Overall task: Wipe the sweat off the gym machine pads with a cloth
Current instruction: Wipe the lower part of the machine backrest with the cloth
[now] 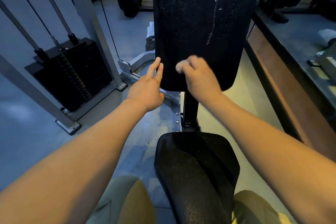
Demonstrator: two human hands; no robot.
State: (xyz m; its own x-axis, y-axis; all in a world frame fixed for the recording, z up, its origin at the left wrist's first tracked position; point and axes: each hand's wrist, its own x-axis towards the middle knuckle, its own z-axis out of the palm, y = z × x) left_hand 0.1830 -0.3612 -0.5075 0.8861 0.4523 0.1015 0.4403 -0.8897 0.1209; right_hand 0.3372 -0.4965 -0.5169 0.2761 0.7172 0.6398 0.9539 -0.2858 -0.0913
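Dim gym floor w/ a weight stack standing at left and a tall black back pad, cracked and streaked, rising above a black seat pad. Left hand is lying open, fingertips resting on the back pad's lower left edge. Right hand is curling into a blurred fist against the pad's lower part; can't tell if it's holding a cloth.

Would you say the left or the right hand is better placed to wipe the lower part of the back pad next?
Probably the right hand: it is curled against the face of the back pad, though no cloth is clearly visible. The left hand lies open at the pad's left edge, better suited to steadying.
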